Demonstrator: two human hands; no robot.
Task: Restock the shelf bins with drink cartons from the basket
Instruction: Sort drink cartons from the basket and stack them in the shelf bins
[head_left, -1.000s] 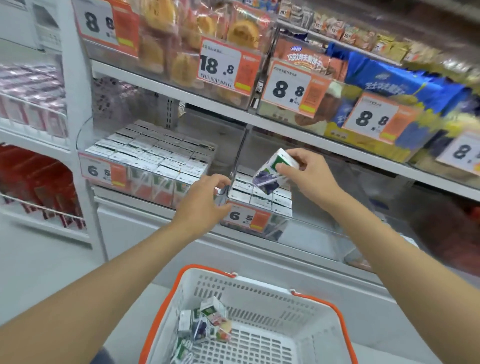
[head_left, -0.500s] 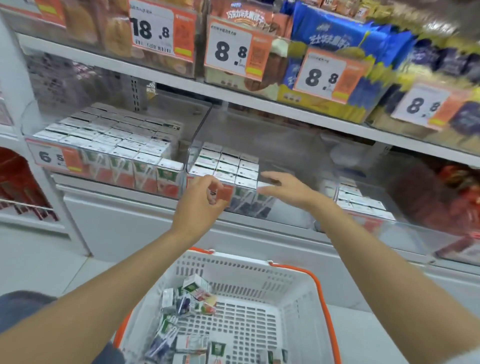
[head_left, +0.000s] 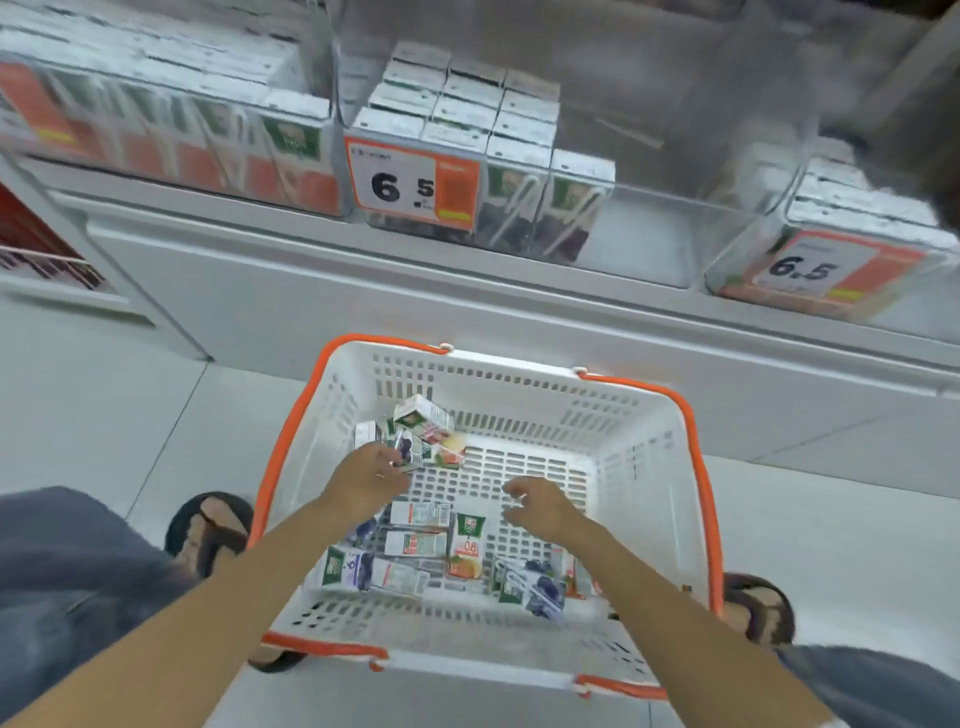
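A white basket with an orange rim (head_left: 696, 467) stands on the floor below the shelf. Several drink cartons lie loose in it, among them an orange one (head_left: 467, 545) and a purple one (head_left: 535, 590). My left hand (head_left: 371, 478) is down in the basket's far left corner, fingers curled onto a purple carton (head_left: 411, 451) in a small pile. My right hand (head_left: 535, 506) hovers over the basket floor with loosely curled fingers and holds nothing. Above, the middle clear bin (head_left: 649, 218) holds purple cartons (head_left: 519, 156) on its left side only.
A left bin (head_left: 208, 130) is packed with orange-fronted cartons, and a right bin (head_left: 831, 244) holds more cartons behind a 6.5 price tag. The white shelf base (head_left: 363, 291) rises just behind the basket. My sandalled feet (head_left: 208, 530) flank the basket.
The purple carton my right hand held went into the middle bin. Both hands then dropped from the shelf into the basket, and my view tilted down.
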